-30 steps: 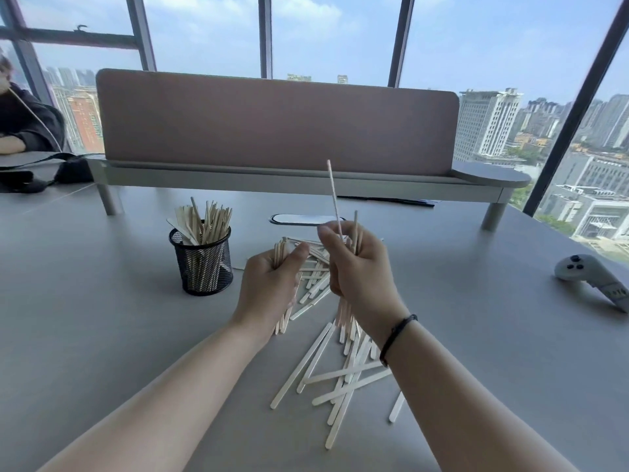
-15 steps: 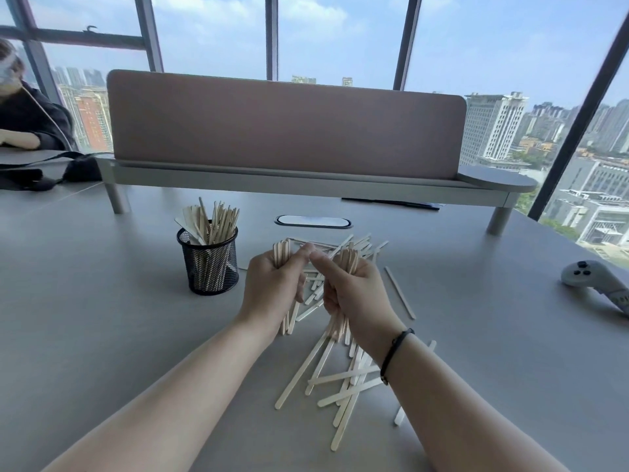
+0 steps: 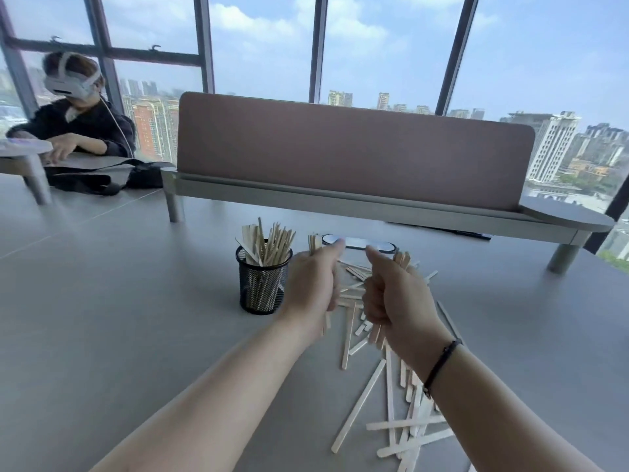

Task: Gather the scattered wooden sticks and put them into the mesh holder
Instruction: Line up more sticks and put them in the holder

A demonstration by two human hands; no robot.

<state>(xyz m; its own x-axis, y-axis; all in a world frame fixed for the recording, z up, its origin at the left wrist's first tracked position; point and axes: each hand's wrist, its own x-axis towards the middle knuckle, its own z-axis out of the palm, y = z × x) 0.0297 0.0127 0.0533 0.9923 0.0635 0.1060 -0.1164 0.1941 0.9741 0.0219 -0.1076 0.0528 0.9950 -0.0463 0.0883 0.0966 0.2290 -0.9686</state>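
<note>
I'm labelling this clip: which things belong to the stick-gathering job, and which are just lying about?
Job:
left hand
right hand
flat pale wooden sticks
black wire-mesh holder

Lying about:
dark pen under the shelf
black bag

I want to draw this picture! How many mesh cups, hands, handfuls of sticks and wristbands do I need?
mesh holder: 1
hands: 2, the left hand and the right hand
handfuls of sticks: 2, the left handful and the right handful
black wristband: 1
Total: 6
</note>
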